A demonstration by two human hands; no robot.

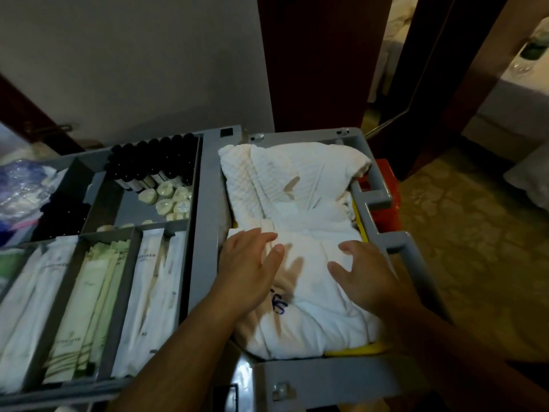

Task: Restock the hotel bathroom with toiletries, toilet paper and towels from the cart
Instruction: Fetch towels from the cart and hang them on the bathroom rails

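Well, early stage by my read: the cart (205,203) looks fully stocked and the bathroom isn't in view, so all restocking is left to do, I'd judge. White towels (297,188) are heaped in the right-hand bin, and wrapped packets (89,292) fill the left slots. Left grip (246,269) and right grip (365,278) are both spread apart, fingers straight, over the near towel. Touching or just above? Can't tell, pic's blurry. Black bottles (154,162) & round soaps (172,197) sit at the back. No toilet paper seen.
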